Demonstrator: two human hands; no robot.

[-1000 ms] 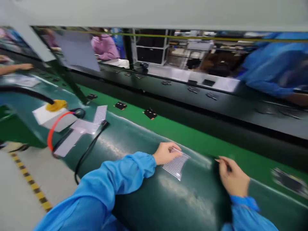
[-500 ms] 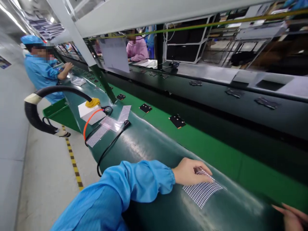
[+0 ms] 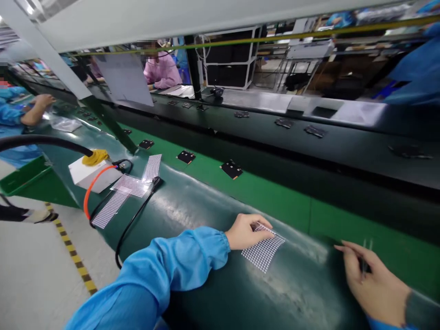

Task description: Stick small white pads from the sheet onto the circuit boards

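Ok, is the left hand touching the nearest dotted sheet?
Touching. The head view shows the left hand gripping the nearest dotted sheet at its upper edge, thumb over its face.

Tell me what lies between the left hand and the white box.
In the head view, going from the left hand to the white box: green bench surface, then the black cable, then dotted sheets.

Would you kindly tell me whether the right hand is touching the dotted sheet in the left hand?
No, the right hand is well apart from the dotted sheet, which only the left hand grips.
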